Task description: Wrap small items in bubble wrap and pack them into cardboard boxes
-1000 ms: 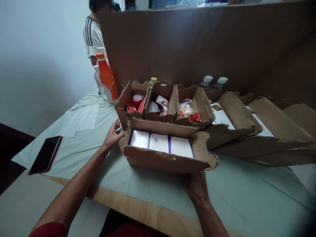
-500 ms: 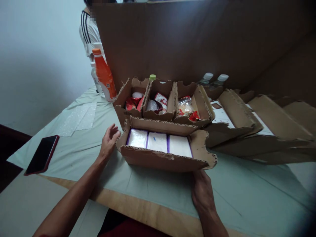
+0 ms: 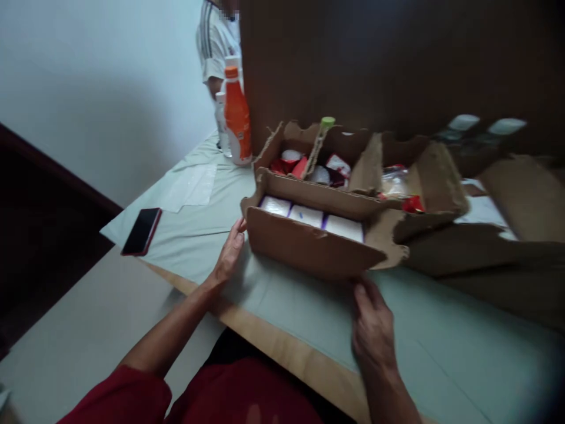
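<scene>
Where the pale green cloth [image 3: 441, 347] covers the table [image 3: 282, 359], a tall brown cardboard wall [image 3: 397, 65] stands along the far edge, largest item in view.

Loose cardboard sheets [image 3: 498, 253]: lying flat at the right, dark and blurred.

Rear cardboard tray [image 3: 362, 159]: three compartments side by side, each holding red and white snack packets; a green bottle cap [image 3: 327, 122] shows at its back edge.

Front cardboard tray [image 3: 309, 247]: set just before the rear tray and touching it, near the table's front edge. Holds three white packets [image 3: 311, 216] with purple edging, lying flat in a row.

Person in a striped white shirt [image 3: 216, 41]: standing at the far left corner, partly hidden by the wall.

Orange bottle [image 3: 236, 118]: upright beside the wall's left end, a white bottle [image 3: 219, 121] just behind it.

Left hand [image 3: 229, 253]: open, fingers straight and together, fingertips touching the front tray's left end wall.

Right hand [image 3: 373, 324]: loosely curled, not gripping, fingertips at the foot of the tray's front wall near its right end; whether they touch cannot be told through the blur.

Phone [image 3: 142, 231]: dark screen, red case, flat on the cloth well left of the trays.

Two clear bottle tops [image 3: 485, 126]: behind the rear tray at the right, blurred.
</scene>
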Tool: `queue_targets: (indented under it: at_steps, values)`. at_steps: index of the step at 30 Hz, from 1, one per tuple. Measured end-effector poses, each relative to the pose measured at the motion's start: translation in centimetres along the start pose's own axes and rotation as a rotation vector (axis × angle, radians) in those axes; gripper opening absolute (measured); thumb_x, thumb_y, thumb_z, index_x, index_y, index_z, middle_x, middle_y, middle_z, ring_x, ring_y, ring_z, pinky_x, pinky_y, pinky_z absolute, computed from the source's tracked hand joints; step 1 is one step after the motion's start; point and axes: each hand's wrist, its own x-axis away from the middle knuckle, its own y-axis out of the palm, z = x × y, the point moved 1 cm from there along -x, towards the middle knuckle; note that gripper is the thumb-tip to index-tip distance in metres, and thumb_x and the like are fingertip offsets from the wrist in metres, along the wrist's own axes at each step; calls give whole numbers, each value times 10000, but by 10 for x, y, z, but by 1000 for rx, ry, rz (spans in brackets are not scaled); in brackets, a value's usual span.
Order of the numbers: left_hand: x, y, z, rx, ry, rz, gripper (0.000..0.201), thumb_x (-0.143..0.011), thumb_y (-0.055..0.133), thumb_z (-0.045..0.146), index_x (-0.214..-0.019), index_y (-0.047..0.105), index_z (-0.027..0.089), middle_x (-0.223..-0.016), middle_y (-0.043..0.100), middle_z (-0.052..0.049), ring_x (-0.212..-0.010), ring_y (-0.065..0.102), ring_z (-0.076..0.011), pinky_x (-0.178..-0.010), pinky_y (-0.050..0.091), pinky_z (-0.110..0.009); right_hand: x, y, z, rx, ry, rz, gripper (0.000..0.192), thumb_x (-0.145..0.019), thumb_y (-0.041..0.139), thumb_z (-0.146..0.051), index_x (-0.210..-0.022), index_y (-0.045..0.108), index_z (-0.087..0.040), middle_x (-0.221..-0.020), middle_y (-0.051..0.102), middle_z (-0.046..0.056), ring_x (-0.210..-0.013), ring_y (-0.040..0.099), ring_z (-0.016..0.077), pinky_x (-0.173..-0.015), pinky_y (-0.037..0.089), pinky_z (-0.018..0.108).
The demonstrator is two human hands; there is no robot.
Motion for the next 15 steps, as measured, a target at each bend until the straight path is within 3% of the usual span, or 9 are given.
queue_targets:
  at_steps: [3,5,7,9,12,15]
  values:
    - [-2,-69,8,-499,43,190,720,-897,605,485,-1526,434,178,-1600,473,-143,-1476,451,-299,-1219,362,-446,12,-16,-2,196,53,34,595,-843,678,-590,-1278,691,-184,-1255,723,130,-1157,665,323,-1115,425,555]
    - [-7,-125,17,-910,-78,407,721,-858,620,399,-1516,431,170,-1583,487,-143,-1471,452,-298,-1221,362,-436,19,-24,-3,287,45,41,550,-848,665,-573,-1229,708,-179,-1256,722,133,-1162,667,337,-1128,416,562]
    - [-14,-178,28,-1038,-202,511,776,-833,631,347,-1533,388,113,-1585,459,-206,-1501,393,-361,-1248,299,-506,24,-26,-4,330,-9,47,487,-854,653,-541,-1164,722,-173,-1291,709,134,-1219,642,348,-1148,405,552]
    - [-20,-218,35,-1103,-327,556,857,-804,673,388,-1533,361,62,-1585,420,-284,-1496,358,-463,-1219,288,-611,25,-24,-3,356,-65,49,440,-853,653,-505,-1120,728,-164,-1319,696,136,-1259,620,349,-1161,403,539]
    - [-25,-248,35,-1168,-490,513,919,-735,755,483,-1482,416,70,-1502,492,-334,-1414,425,-550,-1123,351,-686,24,-19,0,392,-129,57,405,-850,647,-479,-1072,735,-152,-1316,698,144,-1259,620,344,-1166,403,532]
    - [-26,-255,28,-1216,-565,436,814,-741,753,488,-1419,471,136,-1416,587,-295,-1356,502,-523,-1076,401,-655,22,-17,3,406,-159,68,398,-840,645,-472,-1051,733,-147,-1303,703,151,-1242,631,345,-1155,415,536]
